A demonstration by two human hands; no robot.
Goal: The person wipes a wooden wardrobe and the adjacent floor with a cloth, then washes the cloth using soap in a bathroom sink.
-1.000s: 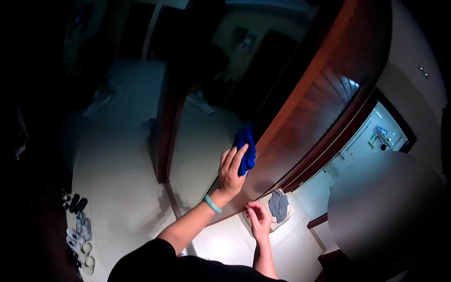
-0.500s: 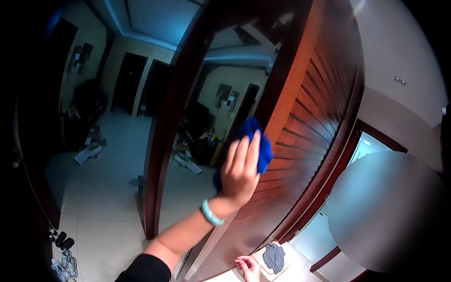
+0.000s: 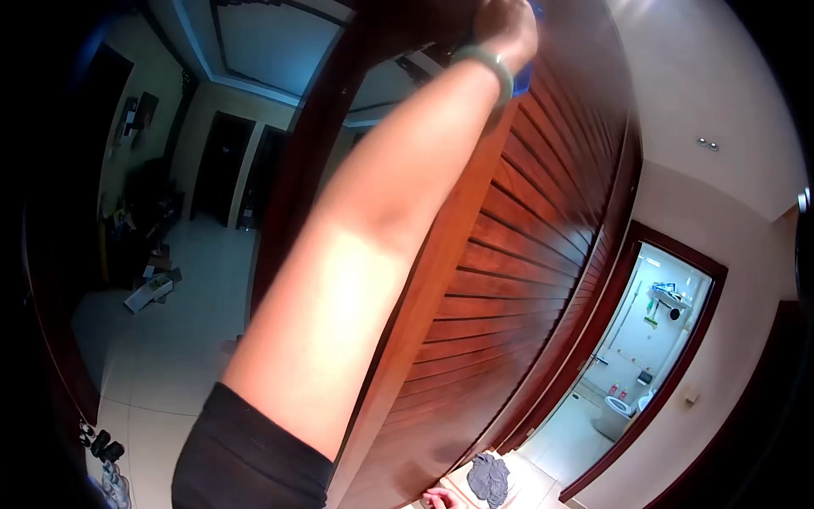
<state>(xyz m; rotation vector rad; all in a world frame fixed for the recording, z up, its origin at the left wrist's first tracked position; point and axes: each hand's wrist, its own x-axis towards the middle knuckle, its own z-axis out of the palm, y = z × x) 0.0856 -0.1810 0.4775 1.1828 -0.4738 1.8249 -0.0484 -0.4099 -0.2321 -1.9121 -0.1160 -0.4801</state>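
Observation:
My left hand [image 3: 506, 32] is raised at the top of the view, closed over a blue cloth [image 3: 524, 81] against the upper edge of a reddish-brown louvred wooden door [image 3: 509, 246]. Most of the cloth is hidden behind the hand and wrist, which wears a pale green bangle [image 3: 487, 64]. Low in the view, my right hand [image 3: 443, 500] shows only its loosely bent fingers, with nothing visible in them. It is beside the door's lower part, close to a crumpled dark grey cloth [image 3: 488, 480] lying on a pale stool-like surface.
Right of the door, an open doorway shows a bathroom with a toilet [image 3: 616, 409]. At left stretches a tiled hall with a box [image 3: 148, 291] on the floor. Several shoes [image 3: 108, 462] stand at lower left. A mirror-like panel [image 3: 365, 127] adjoins the door edge.
My left hand has moved up the door edge with the blue cloth, its forearm now crossing the middle. My right hand sits slightly lower in view.

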